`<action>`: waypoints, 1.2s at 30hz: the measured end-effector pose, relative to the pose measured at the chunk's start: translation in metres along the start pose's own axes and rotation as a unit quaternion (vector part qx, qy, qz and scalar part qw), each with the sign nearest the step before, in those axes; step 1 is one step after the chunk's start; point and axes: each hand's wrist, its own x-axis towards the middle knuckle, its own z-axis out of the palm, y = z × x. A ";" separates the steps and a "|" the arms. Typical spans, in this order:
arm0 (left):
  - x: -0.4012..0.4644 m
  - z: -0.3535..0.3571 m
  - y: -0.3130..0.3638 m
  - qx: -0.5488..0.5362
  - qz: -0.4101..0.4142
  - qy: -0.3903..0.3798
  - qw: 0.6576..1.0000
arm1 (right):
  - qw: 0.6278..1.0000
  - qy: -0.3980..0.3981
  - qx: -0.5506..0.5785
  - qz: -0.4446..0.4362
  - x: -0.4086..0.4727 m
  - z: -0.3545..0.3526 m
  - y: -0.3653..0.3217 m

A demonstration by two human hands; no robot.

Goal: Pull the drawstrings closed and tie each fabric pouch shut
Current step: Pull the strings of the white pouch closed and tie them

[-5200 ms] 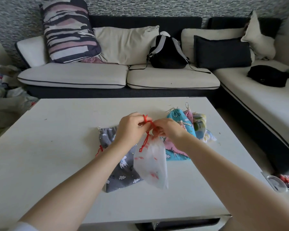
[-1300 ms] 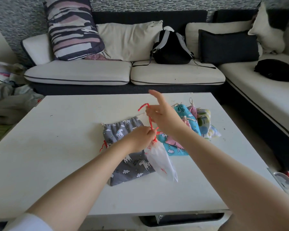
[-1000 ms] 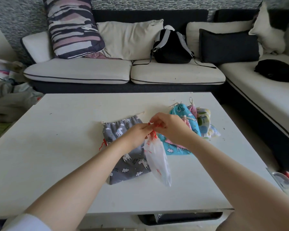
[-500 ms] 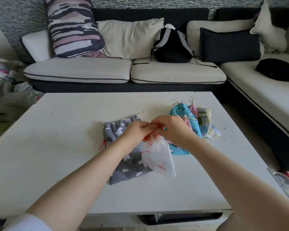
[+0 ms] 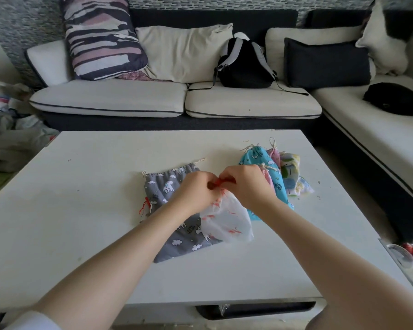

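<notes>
- A white pouch [image 5: 227, 220], thin, limp and light by the look of it, is held at table centre, lapping a grey unicorn pouch [image 5: 177, 210].
- Its red drawstring [image 5: 221, 181], best gripped near the gathered neck, is pinched by the left hand [image 5: 196, 192] and right hand [image 5: 249, 184], fingers clamped together.
- Cinched pouches [image 5: 279, 172] are seen at two o'clock.

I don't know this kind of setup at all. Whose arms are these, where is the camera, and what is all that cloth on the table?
There is no machine here: a person wears a camera on the head, looking down at their own arms. The left hand and right hand together pinch a red drawstring at the neck of a white pouch, apparently tying it. Under it on the white table lies a grey unicorn pouch. To the right is a small pile with a blue pouch and a pale patterned pouch. A sofa stands behind.
</notes>
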 end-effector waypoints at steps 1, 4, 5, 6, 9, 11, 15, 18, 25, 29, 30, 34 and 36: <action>0.001 0.001 0.000 0.009 -0.008 -0.006 1.000 | 1.000 -0.003 0.007 0.003 0.000 -0.001 0.000; 0.001 0.003 0.001 0.014 -0.024 0.006 1.000 | 1.000 -0.012 0.017 0.002 0.001 0.001 -0.003; 0.001 0.005 0.003 0.043 -0.014 0.019 0.999 | 1.000 -0.008 0.000 0.000 0.002 0.002 -0.004; 0.000 0.005 0.006 0.097 0.002 0.038 0.995 | 1.000 -0.001 -0.029 -0.005 0.002 0.004 -0.004; -0.006 0.006 0.016 0.238 0.052 0.112 0.963 | 0.990 -0.003 -0.137 -0.022 -0.001 0.007 -0.011; -0.008 0.010 0.021 0.253 0.055 0.132 0.957 | 0.978 0.028 -0.200 -0.048 -0.003 0.010 -0.016; -0.005 0.012 0.019 0.144 0.015 0.122 0.982 | 0.973 0.053 -0.222 -0.038 -0.005 0.019 -0.016; -0.001 0.010 0.004 0.091 0.011 0.128 0.987 | 0.995 -0.053 -0.076 0.044 -0.002 0.017 -0.013; -0.001 0.008 -0.012 0.043 0.088 0.140 0.985 | 0.874 -0.217 0.380 0.210 0.007 -0.011 -0.001; 0.001 0.003 -0.012 0.010 0.102 0.202 0.974 | 0.770 -0.188 0.533 0.296 0.008 -0.009 0.006; 0.001 0.002 -0.012 0.031 0.139 0.226 0.964 | 0.766 -0.178 0.536 0.305 0.008 -0.010 0.007; 0.002 0.001 -0.008 0.140 0.237 0.197 0.941 | 0.761 -0.171 0.542 0.314 0.008 -0.013 0.008; 0.002 0.002 -0.004 0.155 0.226 0.166 0.947 | 0.760 -0.170 0.540 0.319 0.008 -0.014 0.007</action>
